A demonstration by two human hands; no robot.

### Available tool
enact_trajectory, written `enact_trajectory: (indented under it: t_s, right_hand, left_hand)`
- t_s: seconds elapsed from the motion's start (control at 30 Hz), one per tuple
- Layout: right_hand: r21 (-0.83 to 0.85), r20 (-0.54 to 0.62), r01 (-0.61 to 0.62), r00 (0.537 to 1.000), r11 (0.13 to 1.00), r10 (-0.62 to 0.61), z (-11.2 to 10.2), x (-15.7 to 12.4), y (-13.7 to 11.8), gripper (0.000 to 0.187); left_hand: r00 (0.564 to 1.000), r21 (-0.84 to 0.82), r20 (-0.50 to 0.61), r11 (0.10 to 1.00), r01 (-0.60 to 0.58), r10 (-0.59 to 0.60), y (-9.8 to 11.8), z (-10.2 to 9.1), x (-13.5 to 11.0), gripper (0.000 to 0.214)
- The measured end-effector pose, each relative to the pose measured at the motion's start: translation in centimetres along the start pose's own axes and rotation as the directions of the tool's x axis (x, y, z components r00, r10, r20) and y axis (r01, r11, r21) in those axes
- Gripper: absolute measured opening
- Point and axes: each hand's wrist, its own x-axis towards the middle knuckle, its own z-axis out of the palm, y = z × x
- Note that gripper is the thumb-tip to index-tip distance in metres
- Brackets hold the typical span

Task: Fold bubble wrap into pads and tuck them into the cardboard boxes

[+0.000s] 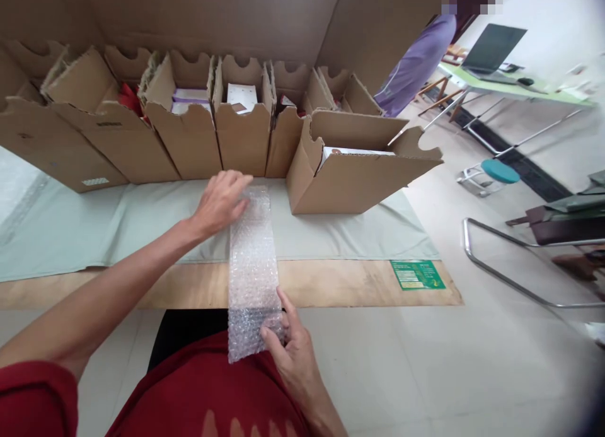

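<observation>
A long strip of clear bubble wrap (252, 260) lies across the pale green cloth (94, 229) and hangs over the table's wooden front edge (340, 285) toward my lap. My left hand (221, 200) rests on the strip's far end, fingers curled down onto it. My right hand (289, 342) pinches the near end of the strip between thumb and fingers, just above my red shirt.
A row of open cardboard boxes (236, 128) with packed items stands along the back; one larger box (350, 166) sits at the right end. A green label (416, 275) is on the table corner. A person in purple (418, 62) stands by a desk with a laptop (491, 49). A stool (498, 171) and metal frame (501, 260) are at right.
</observation>
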Motion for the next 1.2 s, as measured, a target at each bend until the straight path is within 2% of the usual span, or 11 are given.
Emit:
enact_trajectory:
  t_s: [0.13, 0.23, 0.3, 0.4, 0.47, 0.6, 0.73, 0.83, 0.97, 1.07, 1.2]
  right_hand:
    - [0.059, 0.047, -0.021, 0.999, 0.998, 0.018, -1.2, 0.6, -0.6, 0.058]
    - [0.112, 0.208, -0.082, 0.976, 0.990, 0.058, -2.6, 0.9, -2.4, 0.034]
    - [0.188, 0.274, -0.140, 0.958, 0.972, 0.085, -2.8, 1.4, -4.0, 0.029]
    - [0.363, 0.275, -0.147, 0.960, 0.920, 0.045, -2.2, 3.5, -6.4, 0.038]
    - [0.463, 0.248, -0.084, 0.968, 0.882, -0.038, -1.4, 5.7, -7.5, 0.046]
    - [0.557, 0.178, -0.062, 0.983, 0.828, -0.046, 0.1, 10.3, -7.6, 0.043]
    - [0.554, 0.112, -0.132, 0.990, 0.822, 0.084, 1.1, 11.9, -6.4, 0.060]
    - [0.513, 0.073, -0.099, 0.995, 0.853, 0.071, 1.5, 11.3, -6.2, 0.077]
    - [0.404, 0.093, -0.020, 0.995, 0.915, -0.020, 1.7, 10.0, -6.5, 0.059]
    - [0.121, 0.058, 0.214, 0.973, 0.969, -0.223, 0.9, 9.2, -6.5, 0.027]
    - [-0.282, 0.046, 0.477, 0.874, 0.833, -0.484, -1.1, 8.9, -6.2, 0.024]
  left_hand:
    - [0.960, -0.331, 0.073, 0.915, -0.231, 0.269, 1.1, -0.9, -8.5, 0.038]
    - [0.911, -0.492, 0.199, 0.841, -0.227, 0.362, 1.6, -2.0, -13.6, 0.070]
    - [0.899, -0.520, 0.247, 0.833, -0.192, 0.362, 1.8, -2.1, -15.2, 0.084]
    - [0.935, -0.540, 0.259, 0.839, -0.068, 0.243, 1.9, -1.8, -15.5, 0.071]
    - [0.964, -0.581, 0.252, 0.810, 0.080, 0.086, 2.2, -1.2, -15.0, 0.053]
    - [0.944, -0.609, 0.229, 0.721, 0.331, -0.240, 3.3, 0.6, -14.1, 0.042]
    - [0.947, -0.474, -0.034, 0.839, 0.266, -0.319, 4.0, 2.6, -13.8, 0.047]
    - [0.940, -0.330, -0.147, 0.911, 0.246, -0.307, 4.1, 3.3, -13.9, 0.050]
    - [0.959, -0.170, -0.145, 0.961, 0.220, -0.245, 3.7, 3.4, -13.9, 0.043]
    - [0.962, -0.184, -0.139, 0.961, 0.207, -0.234, 3.3, 3.2, -13.8, 0.040]
    - [0.954, -0.251, -0.196, 0.952, 0.176, -0.229, 3.5, 2.7, -13.8, 0.035]
